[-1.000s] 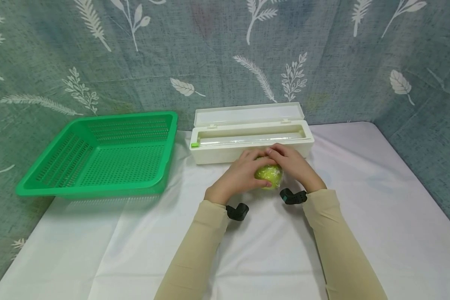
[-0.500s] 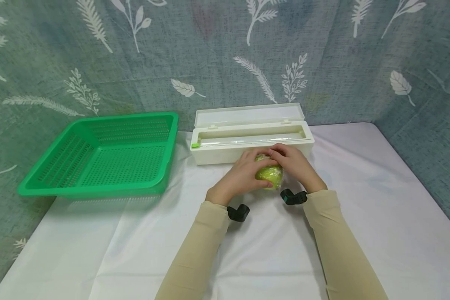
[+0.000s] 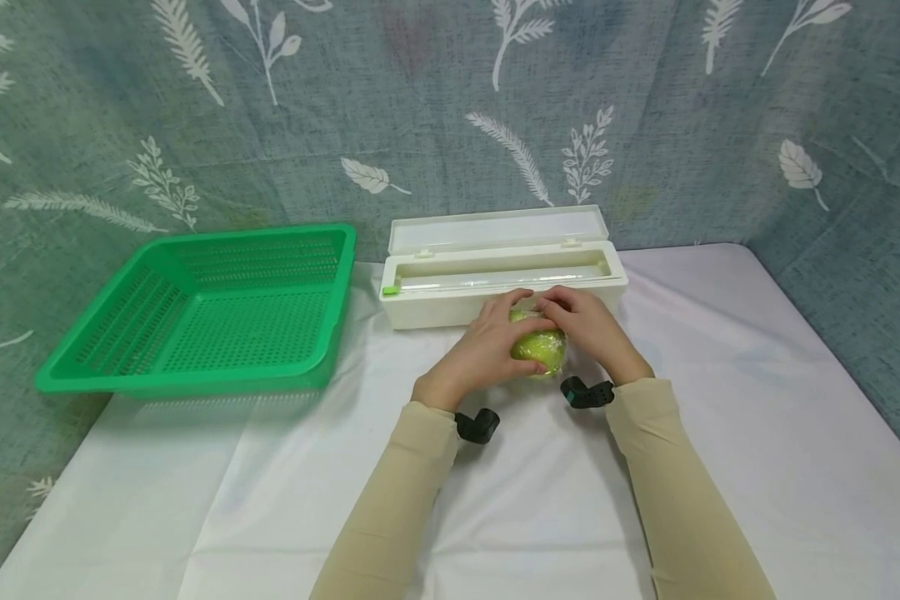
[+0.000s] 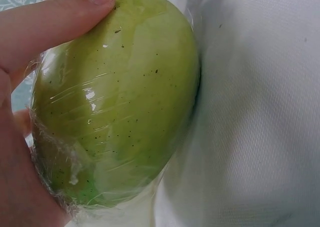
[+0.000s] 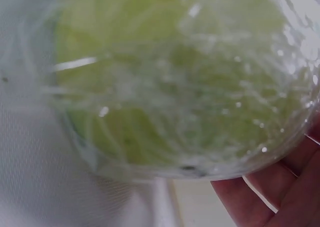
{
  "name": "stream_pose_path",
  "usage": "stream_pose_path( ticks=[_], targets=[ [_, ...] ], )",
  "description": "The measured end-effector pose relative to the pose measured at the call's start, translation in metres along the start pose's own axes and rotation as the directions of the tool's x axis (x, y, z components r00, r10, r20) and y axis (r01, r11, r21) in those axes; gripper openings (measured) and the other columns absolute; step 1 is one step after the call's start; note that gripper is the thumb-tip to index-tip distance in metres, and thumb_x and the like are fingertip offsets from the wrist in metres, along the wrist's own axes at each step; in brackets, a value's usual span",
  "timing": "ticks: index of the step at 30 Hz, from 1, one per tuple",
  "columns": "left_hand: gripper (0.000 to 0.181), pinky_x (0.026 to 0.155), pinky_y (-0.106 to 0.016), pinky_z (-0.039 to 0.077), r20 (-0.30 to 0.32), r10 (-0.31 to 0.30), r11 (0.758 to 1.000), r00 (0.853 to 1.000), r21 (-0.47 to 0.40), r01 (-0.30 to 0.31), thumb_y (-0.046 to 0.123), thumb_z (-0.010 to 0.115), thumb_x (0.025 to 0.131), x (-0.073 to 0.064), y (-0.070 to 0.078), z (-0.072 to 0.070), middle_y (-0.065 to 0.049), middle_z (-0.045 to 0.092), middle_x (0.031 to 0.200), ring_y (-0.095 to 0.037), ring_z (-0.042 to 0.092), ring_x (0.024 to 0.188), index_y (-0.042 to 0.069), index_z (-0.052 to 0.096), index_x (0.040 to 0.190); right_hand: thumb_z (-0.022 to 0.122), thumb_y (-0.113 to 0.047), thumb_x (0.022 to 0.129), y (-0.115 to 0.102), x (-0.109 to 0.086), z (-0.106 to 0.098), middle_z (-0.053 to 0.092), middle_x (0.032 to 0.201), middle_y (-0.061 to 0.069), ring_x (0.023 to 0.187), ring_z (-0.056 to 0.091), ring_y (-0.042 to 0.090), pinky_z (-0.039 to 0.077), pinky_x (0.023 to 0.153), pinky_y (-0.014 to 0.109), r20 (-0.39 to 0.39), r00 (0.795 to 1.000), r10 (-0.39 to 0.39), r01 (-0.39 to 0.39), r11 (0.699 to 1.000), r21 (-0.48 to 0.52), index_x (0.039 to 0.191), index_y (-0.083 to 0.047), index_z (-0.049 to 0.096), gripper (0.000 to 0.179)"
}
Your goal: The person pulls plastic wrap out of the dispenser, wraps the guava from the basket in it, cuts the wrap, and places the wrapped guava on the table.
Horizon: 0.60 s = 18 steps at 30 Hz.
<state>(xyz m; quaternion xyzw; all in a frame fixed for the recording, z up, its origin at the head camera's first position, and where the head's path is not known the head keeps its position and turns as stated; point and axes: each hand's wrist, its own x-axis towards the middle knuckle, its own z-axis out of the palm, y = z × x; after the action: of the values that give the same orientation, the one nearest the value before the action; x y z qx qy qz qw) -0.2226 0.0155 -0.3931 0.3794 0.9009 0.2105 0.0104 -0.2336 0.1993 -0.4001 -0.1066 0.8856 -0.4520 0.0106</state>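
A yellow-green mango point(image 3: 542, 352) with dark specks, wrapped in crinkled cling film point(image 5: 240, 107), sits on the white cloth. My left hand point(image 3: 486, 346) holds it from the left, thumb on the near side and a finger across the top; its forefinger is raised off the fruit. At the far right side, my right hand point(image 3: 588, 327) has thumb and fingertips together at the film. Close up in the left wrist view, the film lies smooth over the mango point(image 4: 125, 97) and bunches near the palm.
Behind the hands stands a white cling film dispenser point(image 3: 435, 312) with its lid up, a roll inside and a green slider at its left end. A green plastic basket point(image 3: 322, 358) is on the left. A patterned curtain point(image 3: 435, 100) hangs behind the table.
My left forefinger has lifted away from the top of the mango, leaving a gap to the right fingertips. Otherwise the hands and the mango stay nearly in place.
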Motion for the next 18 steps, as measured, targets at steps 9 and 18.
stream_pose_path(
  ticks=[9,18],
  targets=[
    [0.057,0.101,-0.039,0.024,0.022,-0.003,1.000,1.000,0.023,0.003,0.047,0.065,0.076,0.0009,0.0000,0.0003,-0.001,0.015,0.145,-0.018,0.014,0.130,0.038,0.045,0.128,0.047,-0.044,0.089,0.0047,0.0006,0.0008,0.061,0.101,0.003,0.092,0.054,0.019,0.041,0.080,0.037,-0.013,1.000,0.004,-0.004,1.000,-0.004,0.106,-0.014,0.061,0.037],
    [0.056,0.104,-0.035,0.017,-0.005,0.067,0.997,0.998,0.047,-0.067,0.044,0.068,0.074,0.0002,-0.0011,-0.0001,0.001,0.018,0.144,-0.018,0.016,0.129,0.034,0.049,0.126,0.051,-0.037,0.089,0.0026,0.0001,0.0009,0.062,0.097,0.003,0.087,0.054,0.018,0.042,0.076,0.035,-0.029,1.000,0.002,-0.002,1.000,-0.013,0.102,-0.015,0.062,0.028]
  ],
)
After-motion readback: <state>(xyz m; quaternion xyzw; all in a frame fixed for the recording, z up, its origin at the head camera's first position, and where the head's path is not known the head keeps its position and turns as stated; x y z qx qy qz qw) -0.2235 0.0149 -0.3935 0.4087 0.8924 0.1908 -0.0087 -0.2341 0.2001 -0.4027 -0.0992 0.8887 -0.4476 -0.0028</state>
